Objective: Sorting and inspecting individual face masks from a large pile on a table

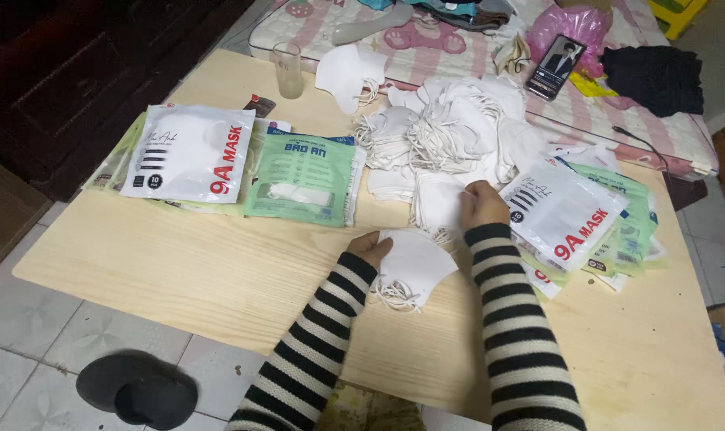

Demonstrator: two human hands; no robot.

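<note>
The left hand (370,247) holds a small stack of masks (414,267) on the wooden table (219,271); the right hand (482,203) pinches 1 soft white mask from the heap (450,136) at 12 o'clock, with glossy packets (191,152) at 10 o'clock.

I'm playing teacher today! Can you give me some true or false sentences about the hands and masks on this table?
1. The left hand rests on a small stack of white masks. True.
2. The right hand holds the drinking glass. False: it reaches into the big pile of white masks; the glass stands alone at the far edge.
3. Both sleeves are striped black and white. True.
4. The mask packets lie only on the left. False: more packets lie on the right.
</note>
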